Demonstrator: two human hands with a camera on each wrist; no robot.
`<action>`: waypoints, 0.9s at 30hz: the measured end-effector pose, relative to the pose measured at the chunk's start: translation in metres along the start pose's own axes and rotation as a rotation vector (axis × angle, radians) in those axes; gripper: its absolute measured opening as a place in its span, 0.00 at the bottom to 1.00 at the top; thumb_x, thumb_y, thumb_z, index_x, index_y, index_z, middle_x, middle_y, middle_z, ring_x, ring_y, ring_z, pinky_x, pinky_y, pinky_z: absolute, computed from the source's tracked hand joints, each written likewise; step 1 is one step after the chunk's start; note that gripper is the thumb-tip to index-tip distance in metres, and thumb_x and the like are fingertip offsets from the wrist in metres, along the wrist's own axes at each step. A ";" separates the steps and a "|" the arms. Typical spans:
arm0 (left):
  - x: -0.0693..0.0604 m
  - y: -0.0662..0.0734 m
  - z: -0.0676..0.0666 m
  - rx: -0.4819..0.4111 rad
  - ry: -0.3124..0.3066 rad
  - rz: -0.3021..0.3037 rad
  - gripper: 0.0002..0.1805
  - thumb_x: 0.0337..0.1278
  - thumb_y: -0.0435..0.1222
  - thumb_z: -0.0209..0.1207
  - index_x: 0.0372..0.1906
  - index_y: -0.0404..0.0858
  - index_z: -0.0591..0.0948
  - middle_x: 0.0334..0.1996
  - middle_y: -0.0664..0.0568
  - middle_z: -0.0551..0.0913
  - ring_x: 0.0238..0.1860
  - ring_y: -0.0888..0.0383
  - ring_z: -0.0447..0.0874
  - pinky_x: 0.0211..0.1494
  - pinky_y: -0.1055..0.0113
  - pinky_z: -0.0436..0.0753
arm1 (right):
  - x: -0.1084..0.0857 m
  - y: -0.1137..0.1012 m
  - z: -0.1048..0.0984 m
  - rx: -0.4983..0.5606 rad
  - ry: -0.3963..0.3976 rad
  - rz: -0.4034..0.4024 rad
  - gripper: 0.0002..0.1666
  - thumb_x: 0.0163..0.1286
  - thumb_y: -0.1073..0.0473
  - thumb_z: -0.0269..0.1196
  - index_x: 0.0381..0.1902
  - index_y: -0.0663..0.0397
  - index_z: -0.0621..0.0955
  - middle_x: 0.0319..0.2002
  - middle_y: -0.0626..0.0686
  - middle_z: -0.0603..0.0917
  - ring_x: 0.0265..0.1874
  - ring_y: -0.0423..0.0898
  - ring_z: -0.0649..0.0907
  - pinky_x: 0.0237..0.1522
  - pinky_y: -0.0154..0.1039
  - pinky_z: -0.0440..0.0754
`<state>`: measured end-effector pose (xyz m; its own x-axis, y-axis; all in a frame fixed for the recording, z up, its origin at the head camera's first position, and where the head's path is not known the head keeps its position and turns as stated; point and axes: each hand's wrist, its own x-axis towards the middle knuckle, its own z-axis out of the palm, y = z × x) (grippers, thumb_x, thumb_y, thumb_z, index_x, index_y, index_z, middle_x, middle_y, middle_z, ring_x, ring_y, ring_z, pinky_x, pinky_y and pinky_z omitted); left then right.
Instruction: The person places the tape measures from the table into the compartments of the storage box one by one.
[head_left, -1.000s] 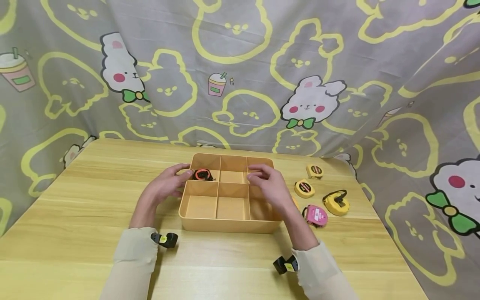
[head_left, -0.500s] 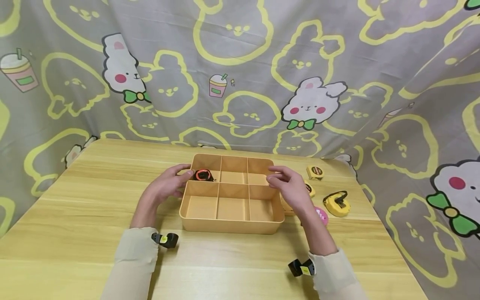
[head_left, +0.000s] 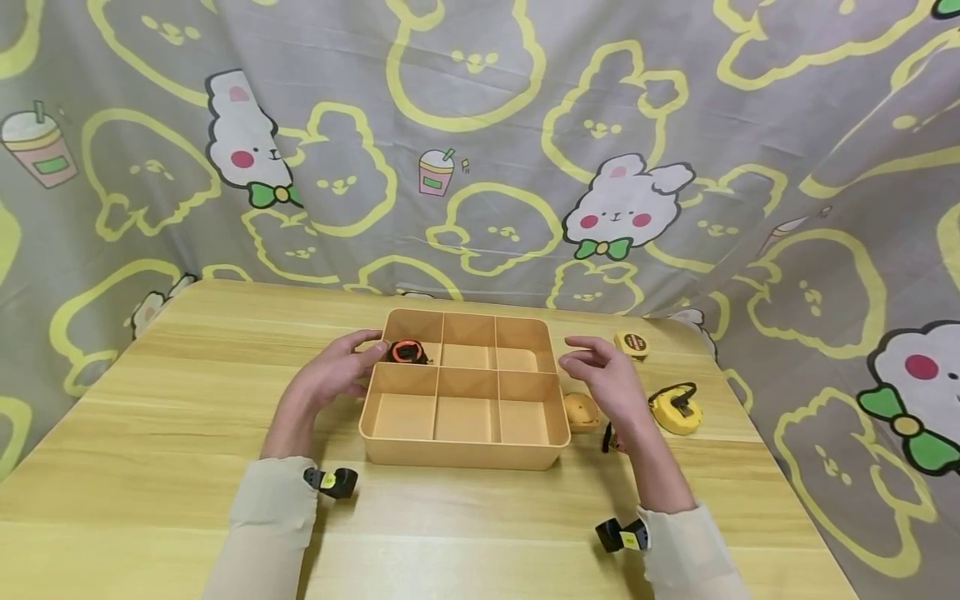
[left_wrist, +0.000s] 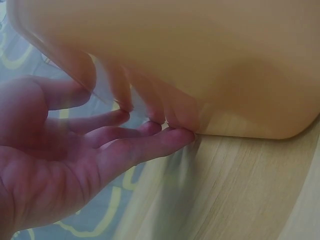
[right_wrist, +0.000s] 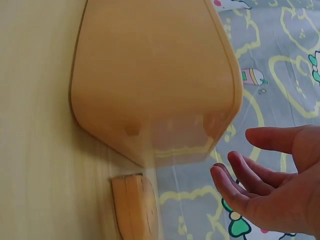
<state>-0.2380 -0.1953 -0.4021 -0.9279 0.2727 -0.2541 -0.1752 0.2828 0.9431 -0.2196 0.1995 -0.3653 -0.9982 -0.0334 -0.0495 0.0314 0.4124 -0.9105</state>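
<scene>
A tan six-compartment box (head_left: 465, 452) stands mid-table in the head view. In its back left compartment lies a black and red tape measure (head_left: 407, 352). My left hand (head_left: 341, 367) rests its thumb and fingertips against the box's left side; the left wrist view shows the fingers (left_wrist: 145, 147) lightly bent along the outer wall. Just right of the box, my right hand (head_left: 609, 379) hovers with loosely bent fingers and holds nothing. An orange tape measure (head_left: 582, 412) sits beside the box, below that hand. Another tape measure, with a black strap (head_left: 607, 437), is mostly hidden by the right wrist.
Farther right lie a large yellow tape measure (head_left: 675, 410) with a black strap and a small yellow one (head_left: 632, 343) behind it. The wooden table (head_left: 187, 400) ends at a patterned curtain (head_left: 480, 150) at the back and sides.
My right hand has moved right, from above the box's back right compartment to outside the box, above the tape measures. My left hand and the box have stayed in place.
</scene>
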 end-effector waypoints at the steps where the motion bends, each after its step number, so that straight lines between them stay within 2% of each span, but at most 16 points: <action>1: 0.000 0.000 0.000 0.001 0.001 -0.001 0.35 0.82 0.44 0.44 0.82 0.35 0.47 0.77 0.30 0.57 0.74 0.31 0.63 0.61 0.45 0.82 | 0.000 0.001 -0.001 0.001 0.004 -0.001 0.26 0.74 0.53 0.64 0.67 0.51 0.77 0.56 0.62 0.85 0.59 0.56 0.81 0.67 0.54 0.73; 8: 0.000 0.001 0.001 0.001 0.003 -0.004 0.35 0.82 0.44 0.44 0.82 0.36 0.48 0.78 0.30 0.56 0.74 0.31 0.62 0.61 0.44 0.81 | 0.000 0.005 -0.008 -0.019 0.019 0.007 0.27 0.72 0.52 0.66 0.66 0.52 0.78 0.57 0.62 0.84 0.59 0.56 0.81 0.67 0.53 0.72; 14: 0.001 0.000 0.000 -0.002 0.002 -0.004 0.35 0.82 0.44 0.44 0.82 0.36 0.47 0.78 0.30 0.56 0.74 0.32 0.63 0.61 0.44 0.82 | -0.001 0.010 -0.012 -0.034 -0.003 0.017 0.28 0.72 0.51 0.66 0.67 0.52 0.77 0.59 0.62 0.83 0.61 0.57 0.80 0.69 0.56 0.70; 27: 0.001 0.000 0.000 0.000 0.002 -0.004 0.36 0.82 0.45 0.44 0.82 0.36 0.47 0.78 0.30 0.56 0.74 0.32 0.63 0.61 0.44 0.81 | 0.002 0.025 -0.018 -0.053 -0.027 0.017 0.31 0.70 0.54 0.68 0.68 0.57 0.76 0.63 0.67 0.79 0.62 0.58 0.79 0.68 0.55 0.72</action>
<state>-0.2389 -0.1956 -0.4026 -0.9278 0.2694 -0.2579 -0.1794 0.2838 0.9419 -0.2222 0.2259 -0.3810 -0.9958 -0.0504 -0.0761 0.0445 0.4606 -0.8865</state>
